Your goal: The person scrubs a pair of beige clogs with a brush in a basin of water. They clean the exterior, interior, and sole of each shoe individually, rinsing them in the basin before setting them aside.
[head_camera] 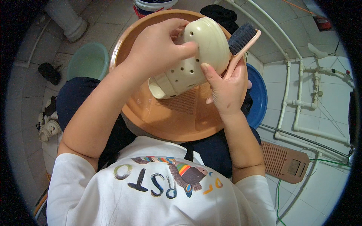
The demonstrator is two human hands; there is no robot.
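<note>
A cream clog (pixel 209 42) with round vent holes is held up above a large orange plastic basin (pixel 164 124), its toe pointing away from me and its heel strap towards me. My left hand (pixel 161 48) grips the clog's left side, thumb across the upper and fingers partly hidden behind the edge. At the clog's right side, my right hand (pixel 229 90) presses its thumb on the upper. A scrub brush (pixel 243 39) with dark bristles and a pink handle is also in my right hand, bristles facing the clog's toe. Moulded washboard ridges show on the basin's inside.
A pale green basin (pixel 87 62) stands at the left, near a dark shoe (pixel 49 73) and another cream clog (pixel 49 130). A blue basin (pixel 258 96) is behind my right hand. To the right lie a brown washboard (pixel 284 161) and white wall pipes (pixel 285 84).
</note>
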